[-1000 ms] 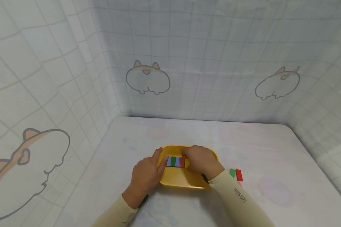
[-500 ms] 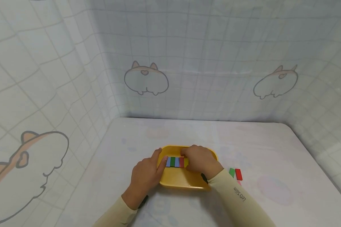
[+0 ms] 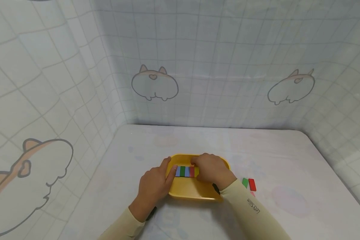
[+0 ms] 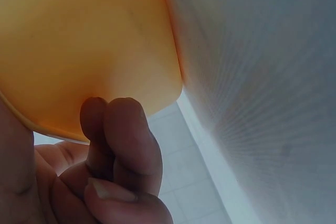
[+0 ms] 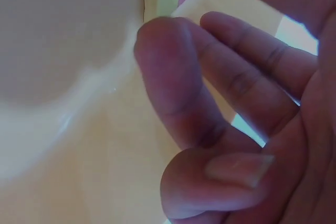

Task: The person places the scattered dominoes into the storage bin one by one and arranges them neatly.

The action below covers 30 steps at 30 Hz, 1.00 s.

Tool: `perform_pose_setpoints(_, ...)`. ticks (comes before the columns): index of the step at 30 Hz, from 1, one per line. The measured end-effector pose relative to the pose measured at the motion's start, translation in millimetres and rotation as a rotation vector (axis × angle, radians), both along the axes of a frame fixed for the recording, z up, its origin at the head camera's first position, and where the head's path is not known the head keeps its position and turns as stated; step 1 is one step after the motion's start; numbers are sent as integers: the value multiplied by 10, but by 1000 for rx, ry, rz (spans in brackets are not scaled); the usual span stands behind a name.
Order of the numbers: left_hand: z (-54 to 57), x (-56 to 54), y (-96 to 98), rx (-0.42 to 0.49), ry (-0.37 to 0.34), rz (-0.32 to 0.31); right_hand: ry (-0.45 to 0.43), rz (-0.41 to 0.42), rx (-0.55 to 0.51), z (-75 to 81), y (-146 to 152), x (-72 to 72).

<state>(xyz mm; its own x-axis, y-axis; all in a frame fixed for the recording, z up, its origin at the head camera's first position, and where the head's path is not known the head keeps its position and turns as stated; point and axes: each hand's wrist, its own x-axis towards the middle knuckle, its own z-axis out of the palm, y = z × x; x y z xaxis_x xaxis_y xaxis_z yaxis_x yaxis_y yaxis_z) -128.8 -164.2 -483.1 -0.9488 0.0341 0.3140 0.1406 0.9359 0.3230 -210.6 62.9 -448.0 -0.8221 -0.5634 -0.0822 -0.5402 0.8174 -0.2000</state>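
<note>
Yellow tray [image 3: 190, 189] with row of tiles [image 3: 182, 171]
Tray round-cornered, open upward, well short of the surface's [image 3: 276, 150] far edge; tiles blue, green, blue, red, yellow, parallel to tray's far edge.

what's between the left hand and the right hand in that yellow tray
In the head view, a row of coloured tiles lies between the left hand and right hand in the yellow tray: blue, green, blue, red, yellow, left to right.

Perhaps a booth [image 3: 345, 80]: cartoon-printed drapes [image 3: 222, 60] around a table [image 3: 276, 156].
</note>
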Motion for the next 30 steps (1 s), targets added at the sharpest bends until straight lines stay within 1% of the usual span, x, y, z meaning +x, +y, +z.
perform_pose_setpoints(6, 14, 0, 21, 5, 10, -8, 3, -10, 5, 50, 7, 18)
perform_pose_setpoints(14, -3, -16, 38, -1, -27, 7, -10, -23, -10, 101, 50, 96)
perform_pose_setpoints(19, -5, -29, 39, -10, -40, 12, 51, -16, -64, 196, 172, 205)
perform_pose_setpoints(25, -7, -31, 20, -16, -17, 18, 109, -24, -130, 289, 366, 334)
perform_pose_setpoints(30, -8, -16, 14, -2, -36, 28, 200, -15, -175, 341, 512, 412)
